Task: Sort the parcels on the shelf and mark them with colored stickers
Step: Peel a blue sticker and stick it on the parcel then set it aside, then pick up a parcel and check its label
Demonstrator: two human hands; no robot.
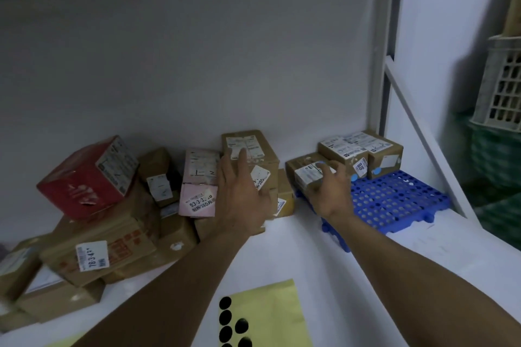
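The smooth white shelf (296,256) lies bare in front of the blue perforated plastic grid (400,200). Left of the grid is a loose heap of taped cardboard parcels (112,248), one of them a red box (81,186). A yellow sheet (270,313) of round black stickers lies nearer than the grid. Three brown parcels sit on the grid. The right hand (329,189) curls over the front parcel (306,176), seemingly gripping it. Left of the grid, the left hand (242,194) lays straight fingers on a tall brown box (253,149).

Parcel heap (112,234) blocks left; pallet (400,200) front lies open.
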